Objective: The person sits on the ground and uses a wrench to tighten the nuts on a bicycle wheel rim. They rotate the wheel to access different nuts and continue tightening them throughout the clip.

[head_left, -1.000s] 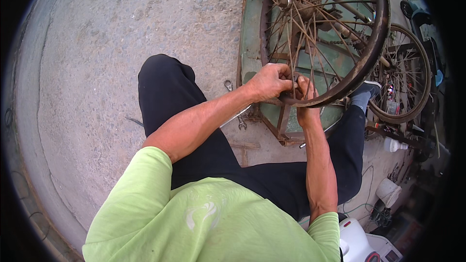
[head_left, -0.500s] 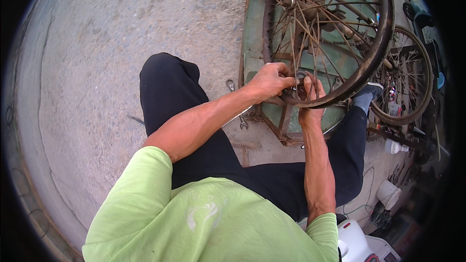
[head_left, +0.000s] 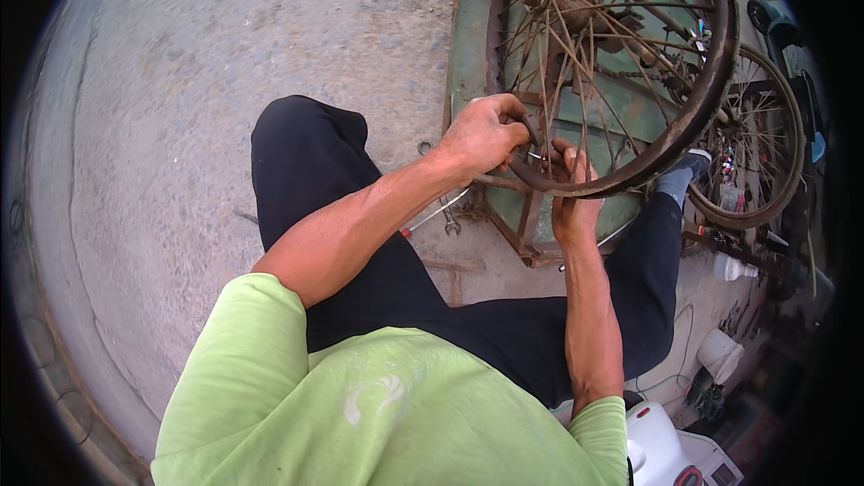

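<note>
A rusty spoked wheel (head_left: 662, 157) stands over a green metal cart body (head_left: 470, 63) with a rusty frame. My left hand (head_left: 488, 135) is closed at the lower left of the rim, pinching a small dark piece (head_left: 531, 131) that I cannot make out. Just right of it, my right hand (head_left: 573, 182) is bent up behind the rim among the spokes, fingers curled by a small silvery piece (head_left: 538, 157); its grip is partly hidden. Below my left hand lie a thin rod with a red end (head_left: 407, 232) and a metal spanner (head_left: 452, 227).
My dark-trousered legs frame the work. A second spoked wheel (head_left: 765, 198) stands at the right, with a white plastic container (head_left: 731, 266), a white bucket (head_left: 720, 351), cables and a white machine (head_left: 652, 441) below. Rough concrete (head_left: 180, 126) spreads left.
My left hand has moved slightly left and up with the dark piece, opening a gap to my right hand where the silvery piece now shows. My right hand stays about where it was.
</note>
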Demonstrator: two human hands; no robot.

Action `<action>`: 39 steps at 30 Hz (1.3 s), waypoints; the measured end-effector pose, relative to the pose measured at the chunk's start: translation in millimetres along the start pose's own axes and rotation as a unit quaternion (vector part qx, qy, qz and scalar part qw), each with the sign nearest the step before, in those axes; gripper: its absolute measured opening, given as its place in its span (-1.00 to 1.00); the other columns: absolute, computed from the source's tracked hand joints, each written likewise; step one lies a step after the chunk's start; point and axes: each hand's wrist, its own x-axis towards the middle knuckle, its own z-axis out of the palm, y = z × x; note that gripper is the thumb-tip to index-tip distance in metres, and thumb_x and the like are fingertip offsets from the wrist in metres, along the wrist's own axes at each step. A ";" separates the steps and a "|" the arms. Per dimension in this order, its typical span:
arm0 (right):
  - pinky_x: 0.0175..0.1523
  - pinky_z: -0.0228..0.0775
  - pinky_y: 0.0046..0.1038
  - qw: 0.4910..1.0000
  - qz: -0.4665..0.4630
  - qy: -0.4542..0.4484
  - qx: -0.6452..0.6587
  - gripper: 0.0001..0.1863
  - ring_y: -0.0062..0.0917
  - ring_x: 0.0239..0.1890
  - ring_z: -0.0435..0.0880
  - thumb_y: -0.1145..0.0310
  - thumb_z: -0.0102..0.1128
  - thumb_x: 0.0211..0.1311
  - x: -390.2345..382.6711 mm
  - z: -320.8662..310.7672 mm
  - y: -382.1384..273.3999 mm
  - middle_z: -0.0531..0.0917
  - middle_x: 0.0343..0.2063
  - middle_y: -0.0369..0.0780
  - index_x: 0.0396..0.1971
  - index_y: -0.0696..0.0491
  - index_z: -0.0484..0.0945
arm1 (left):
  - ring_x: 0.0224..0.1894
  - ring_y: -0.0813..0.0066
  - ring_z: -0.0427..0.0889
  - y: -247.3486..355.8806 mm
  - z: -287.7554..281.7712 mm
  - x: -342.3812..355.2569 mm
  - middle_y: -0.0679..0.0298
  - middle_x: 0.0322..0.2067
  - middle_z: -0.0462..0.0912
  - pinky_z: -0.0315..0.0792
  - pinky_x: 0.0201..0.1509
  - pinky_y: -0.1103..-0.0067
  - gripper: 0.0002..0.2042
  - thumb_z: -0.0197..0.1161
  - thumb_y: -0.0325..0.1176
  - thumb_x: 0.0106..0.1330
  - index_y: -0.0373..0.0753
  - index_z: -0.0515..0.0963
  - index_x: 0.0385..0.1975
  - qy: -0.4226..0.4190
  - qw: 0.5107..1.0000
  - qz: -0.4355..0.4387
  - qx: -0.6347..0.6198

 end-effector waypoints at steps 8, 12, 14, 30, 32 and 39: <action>0.07 0.46 -0.48 0.996 -0.019 0.000 -0.090 -0.51 -0.60 -0.08 0.65 -0.01 0.08 0.68 7.8 -14.2 28.0 0.73 -0.12 -0.29 0.16 0.15 0.62 | -0.58 0.62 0.54 -0.8 19.9 -4.4 0.32 -0.51 0.61 0.45 -0.53 0.59 -0.78 0.20 -0.52 0.44 -0.46 0.63 -0.01 -0.110 0.993 -0.039 0.021; 0.03 0.45 -0.51 0.991 -0.028 0.034 -0.127 -0.48 -0.61 -0.12 0.64 -0.03 0.02 0.71 6.3 -10.5 31.1 0.72 -0.14 -0.30 0.18 0.16 0.61 | -0.58 0.63 0.56 -8.6 18.2 4.7 0.32 -0.51 0.62 0.48 -0.55 0.60 -0.77 0.17 -0.53 0.45 -0.45 0.63 0.02 -0.111 0.992 -0.052 0.014; 0.03 0.46 -0.50 0.991 -0.026 0.027 -0.128 -0.48 -0.61 -0.12 0.65 -0.03 0.03 0.70 7.5 -14.0 32.9 0.72 -0.14 -0.29 0.18 0.16 0.61 | -0.58 0.64 0.56 -10.5 19.2 6.0 0.32 -0.51 0.62 0.48 -0.55 0.60 -0.76 0.17 -0.54 0.45 -0.45 0.63 0.03 -0.113 0.992 -0.046 0.014; 0.12 0.46 -0.45 0.993 0.014 0.059 -0.106 -0.56 -0.59 -0.03 0.62 0.04 0.08 0.64 3.2 -14.2 28.4 0.66 -0.06 -0.29 0.19 0.10 0.54 | -0.35 0.47 0.73 14.2 9.7 10.0 0.04 -0.20 0.80 0.61 -0.28 0.50 -0.56 0.11 -0.50 0.46 -0.50 0.48 0.31 -0.256 0.957 0.034 0.132; 0.09 0.45 -0.46 0.994 -0.006 0.067 -0.085 -0.57 -0.60 -0.06 0.61 0.03 0.08 0.63 -5.6 -4.3 15.9 0.65 -0.10 -0.31 0.15 0.10 0.57 | -0.35 0.49 0.72 15.4 6.2 14.5 0.09 -0.16 0.80 0.61 -0.27 0.53 -0.57 0.14 -0.45 0.52 -0.50 0.47 0.33 -0.307 0.951 -0.021 0.011; -0.05 0.49 -0.41 0.997 -0.012 0.076 0.012 -0.67 -0.53 -0.20 0.64 0.11 -0.09 0.73 -13.1 10.2 9.5 0.65 -0.25 -0.28 -0.02 0.03 0.56 | -0.45 0.60 0.61 6.9 15.8 17.0 0.16 -0.14 0.77 0.50 -0.38 0.62 -0.58 0.28 -0.29 0.59 -0.51 0.53 0.25 -0.286 0.957 0.007 -0.042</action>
